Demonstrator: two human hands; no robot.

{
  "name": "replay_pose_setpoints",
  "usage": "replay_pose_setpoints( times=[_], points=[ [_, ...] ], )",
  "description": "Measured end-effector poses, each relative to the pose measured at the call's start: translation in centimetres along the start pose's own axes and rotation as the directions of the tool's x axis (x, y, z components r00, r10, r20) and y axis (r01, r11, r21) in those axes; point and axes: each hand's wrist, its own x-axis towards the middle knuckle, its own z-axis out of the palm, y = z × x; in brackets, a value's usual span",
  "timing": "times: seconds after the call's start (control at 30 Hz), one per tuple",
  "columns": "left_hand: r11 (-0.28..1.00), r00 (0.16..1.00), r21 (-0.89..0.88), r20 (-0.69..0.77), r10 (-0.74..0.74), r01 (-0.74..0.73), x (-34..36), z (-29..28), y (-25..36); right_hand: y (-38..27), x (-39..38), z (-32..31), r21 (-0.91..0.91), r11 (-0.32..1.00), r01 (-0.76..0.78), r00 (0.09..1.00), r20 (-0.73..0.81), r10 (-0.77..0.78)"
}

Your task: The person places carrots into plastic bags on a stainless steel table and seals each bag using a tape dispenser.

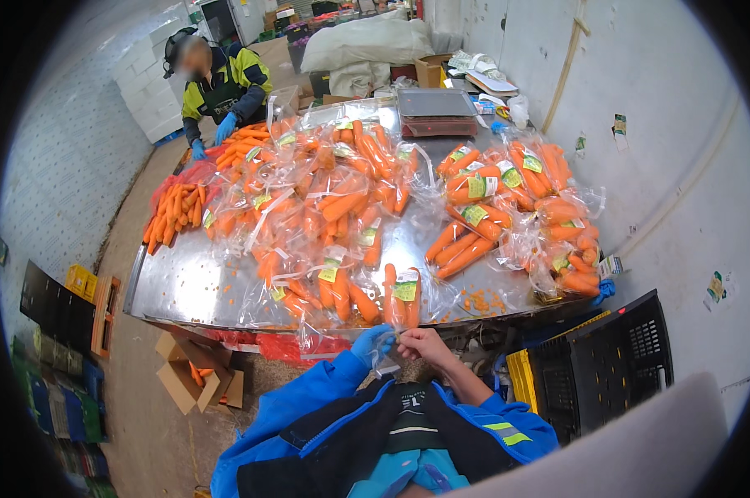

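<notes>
The exact grip is hard to make out, but the gloved left hand (pixel 372 344) is curled around clear plastic and the bare right hand (pixel 426 345) pinches narrowly beside it — both at the neck of a bag (pixel 403 292). It lies at the table's (pixel 184 286) near edge, its carrots (pixel 391 292) pointing lengthwise away from the hands; other bags (pixel 474 184) partly hide one another — and a floor box (pixel 178 388) holds loose carrots (pixel 198 373).

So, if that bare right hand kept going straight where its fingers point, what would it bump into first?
Probably the blue-gloved left hand, just beside it. The right hand points that way, its fingertips seemingly pinching the carrot bag by its gathered end. Exact depth is unclear.
</notes>
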Motion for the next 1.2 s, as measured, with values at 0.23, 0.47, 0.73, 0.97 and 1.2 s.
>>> replay_pose_setpoints(
  times=[0.23,0.47,0.73,0.97,1.2],
  points=[
    [0.992,0.995,0.089,-0.046,-0.086,0.09,-0.6,2.8,-0.4,-0.6,-0.7,0.0,-0.956,0.176,0.236,0.842,0.111,-0.528],
    [0.998,0.997,0.012,0.033,0.063,-0.063,-1.1,4.0,-2.8,-2.0,-2.3,1.6,-0.907,0.314,0.281,0.727,-0.013,-0.687],
    [0.971,0.984,0.164,0.055,0.168,-0.175,-1.0,6.2,-3.5,1.2,-2.3,0.2,0.327,0.945,0.004,0.973,-0.221,0.072],
    [0.969,0.973,0.113,-0.046,0.224,-0.218,-0.4,6.3,-3.8,-1.5,-3.8,1.2,-0.848,0.408,0.337,0.63,-0.118,-0.767],
    [0.96,0.983,0.215,0.081,0.165,-0.179,0.9,4.1,-4.3,2.2,-1.7,0.8,0.226,0.973,0.05,0.954,-0.299,0.02]
  ],
)
